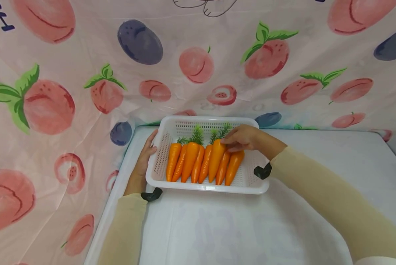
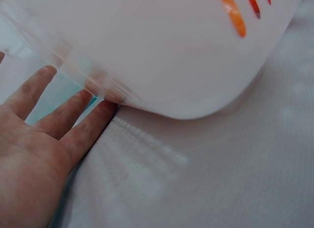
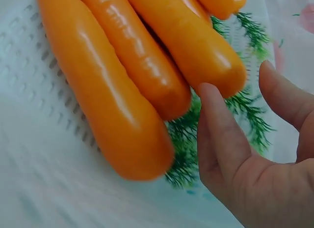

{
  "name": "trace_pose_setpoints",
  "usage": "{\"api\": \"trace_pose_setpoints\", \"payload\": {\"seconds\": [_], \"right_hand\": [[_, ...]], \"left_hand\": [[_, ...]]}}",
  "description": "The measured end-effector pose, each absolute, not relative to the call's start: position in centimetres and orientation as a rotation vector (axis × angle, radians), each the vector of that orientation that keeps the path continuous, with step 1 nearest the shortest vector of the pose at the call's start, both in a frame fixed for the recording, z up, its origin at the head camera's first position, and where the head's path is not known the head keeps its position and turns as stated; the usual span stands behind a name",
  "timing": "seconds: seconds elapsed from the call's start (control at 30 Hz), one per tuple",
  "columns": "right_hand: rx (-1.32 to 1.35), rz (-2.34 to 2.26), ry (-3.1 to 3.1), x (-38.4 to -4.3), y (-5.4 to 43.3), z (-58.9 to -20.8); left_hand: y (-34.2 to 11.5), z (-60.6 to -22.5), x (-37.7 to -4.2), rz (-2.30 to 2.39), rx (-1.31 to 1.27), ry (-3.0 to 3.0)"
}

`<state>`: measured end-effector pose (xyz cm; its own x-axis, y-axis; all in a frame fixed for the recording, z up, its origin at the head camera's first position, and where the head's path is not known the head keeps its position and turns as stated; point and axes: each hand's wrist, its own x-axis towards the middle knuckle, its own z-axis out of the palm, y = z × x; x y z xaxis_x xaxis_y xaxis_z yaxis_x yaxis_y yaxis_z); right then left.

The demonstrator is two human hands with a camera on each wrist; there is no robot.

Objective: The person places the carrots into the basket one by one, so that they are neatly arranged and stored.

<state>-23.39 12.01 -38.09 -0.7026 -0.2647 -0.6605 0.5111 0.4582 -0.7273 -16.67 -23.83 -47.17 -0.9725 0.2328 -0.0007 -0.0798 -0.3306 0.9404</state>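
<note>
A white plastic basket (image 1: 204,187) with slotted walls stands on the table, holding a side-by-side row of several orange carrots (image 1: 190,162) with green leafy tops (image 1: 197,134). My left hand (image 1: 143,162) is at the basket's left side; in the left wrist view its straight, spread fingertips touch the wall. Over the right part of the row is my right hand (image 1: 242,137). In the right wrist view one fingertip meets the thick end of a carrot (image 3: 196,41), while the thumb stands apart from it. The other fingers there are partly hidden.
A white cloth (image 1: 237,228) covers the table. Behind the basket and along the left side hangs a pink curtain (image 1: 171,44) printed with fruit. Dark straps (image 1: 151,194) sit at both wrists, close to the basket.
</note>
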Motion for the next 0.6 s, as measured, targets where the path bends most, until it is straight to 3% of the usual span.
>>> {"api": "trace_pose_setpoints", "payload": {"seconds": [0.37, 0.6], "right_hand": [[0.066, -1.398, 2.091, -22.6, 15.3, -34.1], [-0.101, -1.21, 2.478, -20.7, 19.4, -31.1]], "left_hand": [[-24.4, -47.6, -16.5, 2.349, 0.248, 1.785], [-25.5, -47.2, -17.4, 2.192, 0.161, 1.918]]}}
